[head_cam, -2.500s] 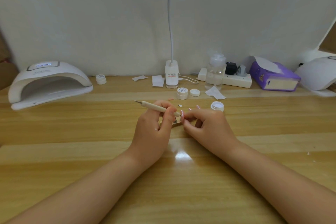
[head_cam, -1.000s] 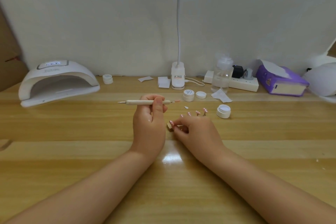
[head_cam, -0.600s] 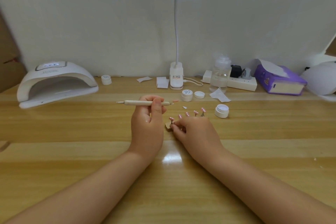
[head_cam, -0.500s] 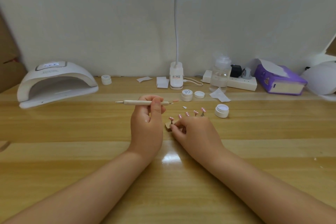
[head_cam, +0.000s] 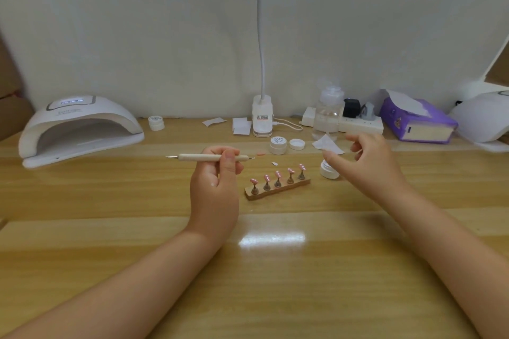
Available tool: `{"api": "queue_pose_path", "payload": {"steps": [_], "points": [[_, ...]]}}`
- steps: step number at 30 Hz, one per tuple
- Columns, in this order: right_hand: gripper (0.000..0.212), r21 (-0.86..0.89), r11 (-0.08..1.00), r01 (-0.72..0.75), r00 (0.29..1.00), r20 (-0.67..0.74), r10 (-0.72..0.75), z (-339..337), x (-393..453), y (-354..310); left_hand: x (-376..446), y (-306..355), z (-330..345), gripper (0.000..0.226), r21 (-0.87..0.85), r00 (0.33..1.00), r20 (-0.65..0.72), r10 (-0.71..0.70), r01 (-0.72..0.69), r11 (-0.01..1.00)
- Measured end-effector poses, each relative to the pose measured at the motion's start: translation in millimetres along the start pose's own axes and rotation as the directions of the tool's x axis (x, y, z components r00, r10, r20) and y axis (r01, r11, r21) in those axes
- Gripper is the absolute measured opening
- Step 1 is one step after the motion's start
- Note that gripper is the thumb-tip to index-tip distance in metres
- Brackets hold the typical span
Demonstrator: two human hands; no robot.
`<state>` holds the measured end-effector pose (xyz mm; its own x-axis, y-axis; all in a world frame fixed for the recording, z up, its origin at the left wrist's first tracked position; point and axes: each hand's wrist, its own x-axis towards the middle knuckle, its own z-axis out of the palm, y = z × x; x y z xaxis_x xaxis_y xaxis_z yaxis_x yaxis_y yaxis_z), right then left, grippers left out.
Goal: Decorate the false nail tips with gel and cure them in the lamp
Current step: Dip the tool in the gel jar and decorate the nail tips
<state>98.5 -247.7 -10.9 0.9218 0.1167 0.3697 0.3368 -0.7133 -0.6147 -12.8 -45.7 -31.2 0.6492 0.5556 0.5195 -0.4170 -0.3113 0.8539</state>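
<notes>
A small wooden stand (head_cam: 278, 192) lies on the table in the middle, carrying several pink nail tips (head_cam: 277, 174) on little pegs. My left hand (head_cam: 214, 184) is just left of it, closed around a wooden dotting tool (head_cam: 201, 157) held level. My right hand (head_cam: 370, 162) hovers to the right of the stand with fingers apart and nothing in it, above an open white gel jar (head_cam: 329, 170). The white curing lamp (head_cam: 78, 129) stands at the far left with its display lit.
A closed gel jar (head_cam: 278, 143) and a loose lid (head_cam: 297, 143) sit behind the stand, beside a paper wipe (head_cam: 327, 143). A desk lamp base (head_cam: 262, 118), clear bottle (head_cam: 328, 113), power strip (head_cam: 358, 124) and purple tissue box (head_cam: 418, 121) line the wall. Another jar (head_cam: 156, 122) stands near the curing lamp.
My right hand has let go of the stand and moved up and right, over the open jar. The stand with its nail tips now lies uncovered. My left hand kept the tool level.
</notes>
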Motion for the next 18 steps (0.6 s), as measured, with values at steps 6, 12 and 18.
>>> {"api": "queue_pose_path", "payload": {"steps": [6,12,18], "points": [[0.075,-0.163,0.979,-0.124,0.966,0.207,0.156,14.3,4.1,23.4,0.0,0.5,0.2,0.018,0.006,1.0,0.014,-0.005,0.005,1.0],[0.038,-0.092,0.993,-0.071,0.988,0.127,0.082,19.2,4.6,26.6,-0.8,0.5,0.0,0.018,0.019,1.0,0.022,0.002,-0.003,1.0],[0.026,0.143,0.982,0.121,0.992,-0.047,-0.115,13.6,-3.8,13.1,-2.6,1.2,0.1,0.014,0.007,0.996,0.068,0.065,-0.066,0.998]]}}
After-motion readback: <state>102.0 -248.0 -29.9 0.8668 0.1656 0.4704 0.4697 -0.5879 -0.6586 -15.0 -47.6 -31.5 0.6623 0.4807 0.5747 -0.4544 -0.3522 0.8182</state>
